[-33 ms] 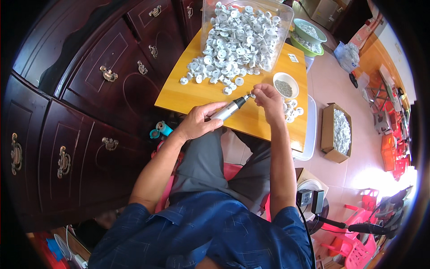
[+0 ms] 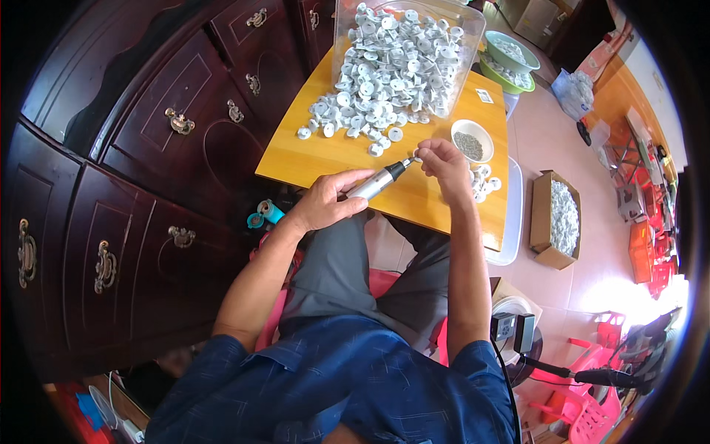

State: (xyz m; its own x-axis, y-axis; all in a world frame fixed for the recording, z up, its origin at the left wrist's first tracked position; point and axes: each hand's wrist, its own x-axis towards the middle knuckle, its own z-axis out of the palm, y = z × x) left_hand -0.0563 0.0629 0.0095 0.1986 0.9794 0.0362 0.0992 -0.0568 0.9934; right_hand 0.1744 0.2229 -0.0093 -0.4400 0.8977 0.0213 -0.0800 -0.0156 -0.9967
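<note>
My left hand (image 2: 330, 200) is wrapped round a silver and black electric screwdriver (image 2: 372, 188), tilted up to the right over the table's near edge. Its thin metal tip meets the fingertips of my right hand (image 2: 444, 164). Those fingers are pinched together on something small and pale, mostly hidden by them. Just right of that hand lies a small group of white round plastic parts (image 2: 482, 185). Behind it stands a white bowl (image 2: 488, 151) with many tiny metal pieces, seemingly screws. More white parts (image 2: 376, 149) are heaped farther left on the table.
A clear plastic bin (image 2: 473, 55) full of white parts lies on the yellow wooden table (image 2: 299, 157). Dark drawers (image 2: 159, 148) line the left. On the floor at right are a filled cardboard box (image 2: 543, 244) and pink chairs (image 2: 592, 414). Stacked basins (image 2: 521, 63) stand behind.
My right hand and forearm have shifted very slightly. Both hands keep their grips, and the screwdriver tip stays at the right fingertips.
</note>
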